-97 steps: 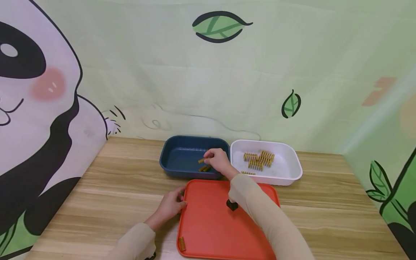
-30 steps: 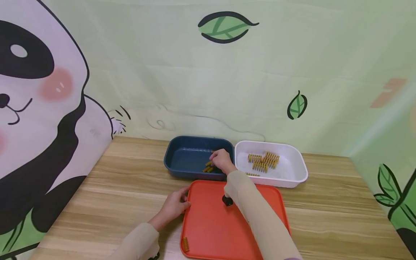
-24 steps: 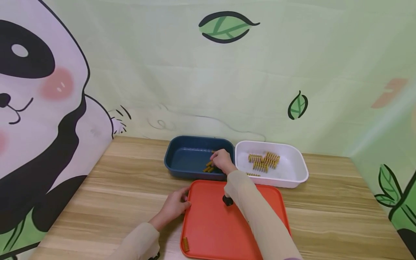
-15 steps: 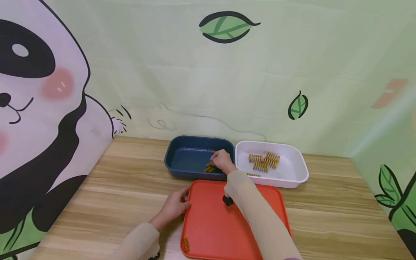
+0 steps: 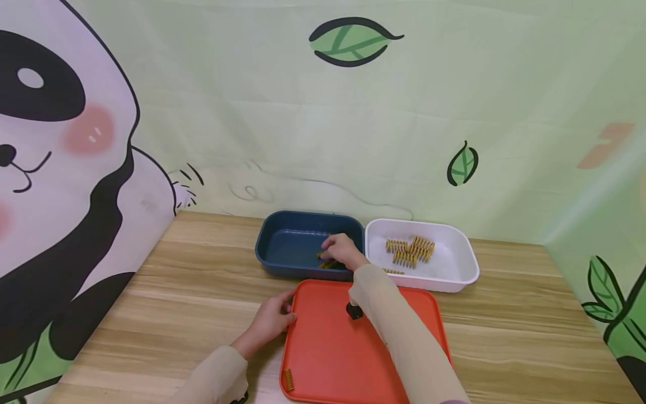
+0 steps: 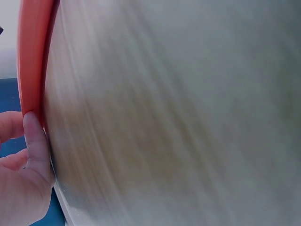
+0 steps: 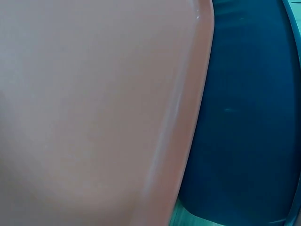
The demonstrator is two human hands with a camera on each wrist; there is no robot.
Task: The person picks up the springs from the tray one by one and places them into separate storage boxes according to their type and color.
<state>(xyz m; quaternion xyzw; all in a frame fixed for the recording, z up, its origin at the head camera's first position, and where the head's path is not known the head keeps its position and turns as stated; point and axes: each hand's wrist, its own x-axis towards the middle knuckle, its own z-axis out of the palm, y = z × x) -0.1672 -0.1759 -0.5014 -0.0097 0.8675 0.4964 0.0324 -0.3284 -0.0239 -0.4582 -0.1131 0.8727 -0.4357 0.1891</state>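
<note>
My left hand [image 5: 272, 317] holds the left rim of the red tray [image 5: 333, 348]; in the left wrist view its thumb [image 6: 37, 146] lies against the rim, with fingers on the other side. My right hand [image 5: 343, 249] reaches over the tray into the dark blue box [image 5: 282, 247]. Its bent fingers are over several yellow coil springs [image 5: 329, 264] at the box's right end. Whether they pinch one is hidden. A single coil spring [image 5: 288, 380] lies in the tray's front left corner. The right wrist view shows the tray and the blue box [image 7: 249, 117], not the hand.
A white box [image 5: 449, 264] stands right beside the blue one, holding several coil springs [image 5: 406, 257]. Both boxes are behind the tray on a wooden table [image 5: 510, 314]. Close behind them hangs a printed backdrop [image 5: 252, 112]. A black device [image 5: 354, 310] is at the right cuff.
Over the last half second my right hand shifts slightly left in the blue box, its fingers spreading over the springs. More springs lie there than 3.2 s ago. My left hand keeps its place.
</note>
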